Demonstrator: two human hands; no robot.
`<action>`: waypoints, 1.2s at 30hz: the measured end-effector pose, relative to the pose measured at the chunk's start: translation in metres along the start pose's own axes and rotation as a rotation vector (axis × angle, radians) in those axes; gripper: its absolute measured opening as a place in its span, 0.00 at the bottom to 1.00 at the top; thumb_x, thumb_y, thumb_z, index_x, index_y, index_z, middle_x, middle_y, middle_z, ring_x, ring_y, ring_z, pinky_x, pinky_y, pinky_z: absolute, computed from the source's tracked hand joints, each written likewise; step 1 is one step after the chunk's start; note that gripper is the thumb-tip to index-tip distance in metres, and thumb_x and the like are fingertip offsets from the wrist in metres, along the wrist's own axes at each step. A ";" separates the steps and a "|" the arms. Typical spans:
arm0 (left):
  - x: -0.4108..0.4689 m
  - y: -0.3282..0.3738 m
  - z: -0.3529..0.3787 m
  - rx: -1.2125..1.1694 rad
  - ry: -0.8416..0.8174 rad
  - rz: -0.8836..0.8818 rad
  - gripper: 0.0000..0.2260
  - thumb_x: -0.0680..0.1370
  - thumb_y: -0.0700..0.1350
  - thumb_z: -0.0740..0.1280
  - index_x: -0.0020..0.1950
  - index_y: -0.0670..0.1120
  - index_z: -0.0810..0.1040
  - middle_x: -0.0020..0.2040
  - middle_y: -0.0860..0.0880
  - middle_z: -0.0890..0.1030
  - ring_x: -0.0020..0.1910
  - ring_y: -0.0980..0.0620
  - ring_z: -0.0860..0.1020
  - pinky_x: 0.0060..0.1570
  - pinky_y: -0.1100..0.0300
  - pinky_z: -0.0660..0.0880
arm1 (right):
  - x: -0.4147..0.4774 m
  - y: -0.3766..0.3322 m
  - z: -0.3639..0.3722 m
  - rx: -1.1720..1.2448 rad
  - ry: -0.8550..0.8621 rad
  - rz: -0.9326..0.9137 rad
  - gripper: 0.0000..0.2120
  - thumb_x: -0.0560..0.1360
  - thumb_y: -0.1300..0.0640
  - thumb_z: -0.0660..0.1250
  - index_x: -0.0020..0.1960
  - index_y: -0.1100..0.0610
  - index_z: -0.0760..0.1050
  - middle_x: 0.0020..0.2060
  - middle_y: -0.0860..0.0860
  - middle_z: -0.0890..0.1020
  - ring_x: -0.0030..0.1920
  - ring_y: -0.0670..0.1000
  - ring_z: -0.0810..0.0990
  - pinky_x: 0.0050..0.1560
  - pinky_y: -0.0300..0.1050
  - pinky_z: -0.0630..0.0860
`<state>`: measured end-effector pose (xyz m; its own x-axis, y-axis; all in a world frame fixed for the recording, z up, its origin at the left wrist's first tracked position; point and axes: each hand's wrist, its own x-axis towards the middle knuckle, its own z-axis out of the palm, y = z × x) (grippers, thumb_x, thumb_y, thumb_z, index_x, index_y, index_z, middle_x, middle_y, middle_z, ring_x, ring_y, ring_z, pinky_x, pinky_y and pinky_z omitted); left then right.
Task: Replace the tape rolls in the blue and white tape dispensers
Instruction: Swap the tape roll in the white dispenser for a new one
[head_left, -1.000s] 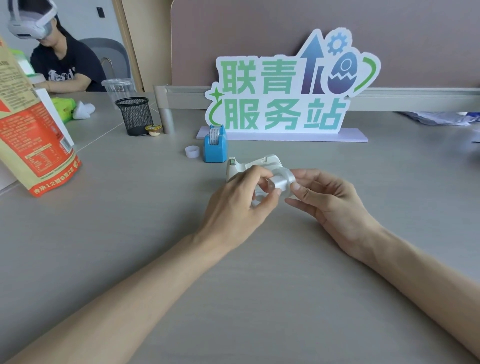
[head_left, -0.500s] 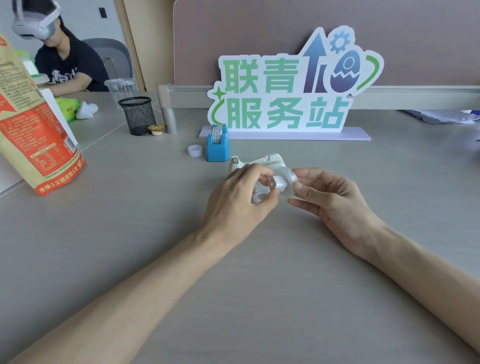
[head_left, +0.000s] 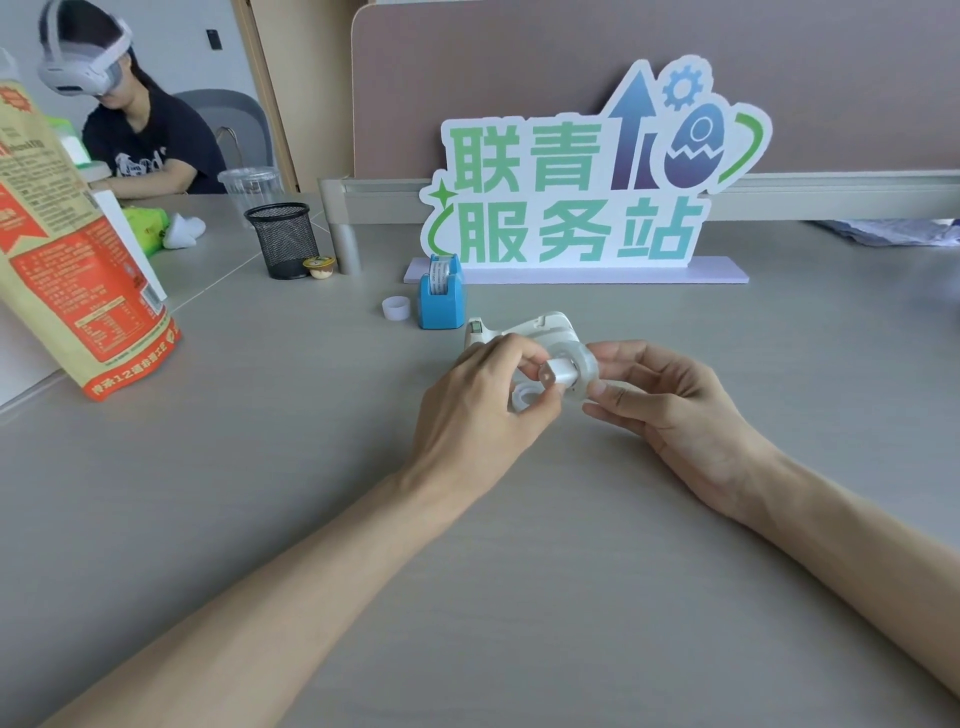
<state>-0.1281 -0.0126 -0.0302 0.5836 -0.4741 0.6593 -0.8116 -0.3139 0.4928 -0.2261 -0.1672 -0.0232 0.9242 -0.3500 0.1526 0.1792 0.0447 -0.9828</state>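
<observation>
The white tape dispenser (head_left: 540, 328) lies on the grey table just behind my hands. My right hand (head_left: 670, 410) holds a clear tape roll (head_left: 586, 364) by its rim. My left hand (head_left: 483, 410) pinches a small white core piece (head_left: 558, 375) that sits in the roll's centre hole. Another clear ring (head_left: 523, 399) lies on the table under my left fingers, partly hidden. Farther back stands the blue tape dispenser (head_left: 441, 301), upright, with a printed white roll (head_left: 439, 273) in it. A small white ring (head_left: 395, 308) sits to its left.
A standing sign with green characters (head_left: 582, 208) lines the back of the table. A black mesh pen cup (head_left: 283, 239), a small round cup (head_left: 318, 267) and a clear plastic cup (head_left: 250, 187) are at back left. An orange-and-tan bag (head_left: 67, 260) stands at the left. A person wearing a headset (head_left: 130, 135) sits behind.
My hands stay together at the roll. The white core piece shows more clearly at the roll's hole under my left fingers, and the view has shifted slightly.
</observation>
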 end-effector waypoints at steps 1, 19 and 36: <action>0.000 0.000 0.000 0.001 -0.003 -0.007 0.08 0.70 0.48 0.72 0.46 0.51 0.76 0.43 0.57 0.81 0.38 0.58 0.71 0.39 0.54 0.75 | 0.000 0.000 0.000 -0.006 -0.003 -0.003 0.13 0.74 0.70 0.67 0.54 0.57 0.80 0.47 0.51 0.86 0.50 0.48 0.83 0.52 0.41 0.79; -0.002 0.002 -0.003 0.007 -0.074 -0.078 0.09 0.69 0.49 0.72 0.45 0.50 0.75 0.41 0.56 0.82 0.43 0.58 0.79 0.43 0.54 0.77 | -0.002 -0.001 0.004 -0.193 0.018 -0.063 0.10 0.72 0.66 0.72 0.50 0.55 0.79 0.39 0.46 0.84 0.47 0.46 0.82 0.55 0.46 0.79; 0.001 0.005 -0.001 -0.144 -0.068 -0.195 0.12 0.64 0.53 0.70 0.41 0.49 0.75 0.37 0.55 0.82 0.41 0.53 0.80 0.45 0.52 0.78 | -0.006 -0.003 0.011 -0.404 0.040 -0.161 0.11 0.76 0.63 0.69 0.58 0.58 0.81 0.49 0.47 0.87 0.50 0.42 0.85 0.53 0.32 0.77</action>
<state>-0.1320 -0.0136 -0.0264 0.7216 -0.4715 0.5069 -0.6689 -0.2862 0.6861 -0.2280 -0.1552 -0.0202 0.8799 -0.3589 0.3113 0.1666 -0.3805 -0.9096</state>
